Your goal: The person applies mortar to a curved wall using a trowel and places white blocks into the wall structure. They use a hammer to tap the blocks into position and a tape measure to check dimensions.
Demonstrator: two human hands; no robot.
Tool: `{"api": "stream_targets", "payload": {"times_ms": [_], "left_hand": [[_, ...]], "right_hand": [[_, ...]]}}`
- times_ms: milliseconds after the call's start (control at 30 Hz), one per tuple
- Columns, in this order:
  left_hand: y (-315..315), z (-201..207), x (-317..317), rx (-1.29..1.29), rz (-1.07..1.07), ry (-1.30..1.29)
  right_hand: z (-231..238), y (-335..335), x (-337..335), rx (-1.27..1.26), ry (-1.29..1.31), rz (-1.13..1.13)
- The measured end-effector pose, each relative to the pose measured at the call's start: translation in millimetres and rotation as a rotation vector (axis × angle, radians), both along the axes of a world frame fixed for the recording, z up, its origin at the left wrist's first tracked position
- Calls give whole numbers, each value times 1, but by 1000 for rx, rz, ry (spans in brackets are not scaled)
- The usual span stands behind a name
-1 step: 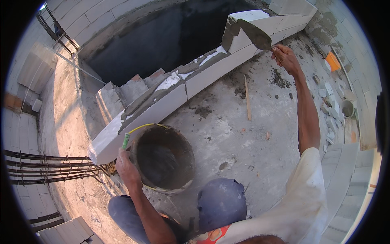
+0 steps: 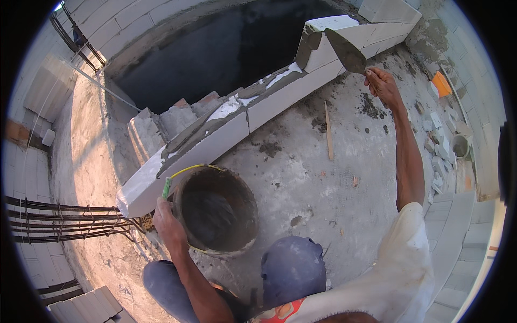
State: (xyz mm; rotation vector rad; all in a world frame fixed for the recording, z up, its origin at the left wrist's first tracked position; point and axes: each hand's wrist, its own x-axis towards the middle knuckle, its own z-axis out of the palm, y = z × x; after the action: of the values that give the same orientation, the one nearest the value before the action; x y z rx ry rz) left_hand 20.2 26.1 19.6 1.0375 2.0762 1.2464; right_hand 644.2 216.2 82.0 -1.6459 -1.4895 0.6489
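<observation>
My right hand (image 2: pixel 383 87) is closed around the handle of a trowel (image 2: pixel 346 52). The blade points up and to the left, its tip by the mortar-coated end (image 2: pixel 308 46) of an upper white block (image 2: pixel 329 22). Below runs a low wall of white blocks (image 2: pixel 280 107), with grey mortar (image 2: pixel 200 132) spread unevenly along its top. At the wall's near left end, my left hand (image 2: pixel 169 225) grips the green sleeve on the yellow handle of a round bucket (image 2: pixel 246 215). Grey mortar lies inside the bucket, which rests on the floor.
Dark steel bars (image 2: pixel 64 220) jut in from the left. Beyond the wall is a dark recess (image 2: pixel 215 54). A thin wood strip (image 2: pixel 328 132) lies on the floor. At the right are block pieces (image 2: pixel 442 148), an orange container (image 2: pixel 441 84) and a small bucket (image 2: pixel 460 145).
The trowel has shifted slightly right and down, its blade turning a little off the block's coated end. My left hand and the bucket have stayed in place.
</observation>
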Motion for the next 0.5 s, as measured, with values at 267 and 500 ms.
{"api": "stream_targets", "payload": {"times_ms": [267, 500], "left_hand": [[-6, -1, 20, -62, -92, -71], [9, -3, 37, -96, 2, -471]], "right_hand": [[-50, -162, -180, -244, -281, 468], [-72, -191, -280, -77, -745, 750]]}}
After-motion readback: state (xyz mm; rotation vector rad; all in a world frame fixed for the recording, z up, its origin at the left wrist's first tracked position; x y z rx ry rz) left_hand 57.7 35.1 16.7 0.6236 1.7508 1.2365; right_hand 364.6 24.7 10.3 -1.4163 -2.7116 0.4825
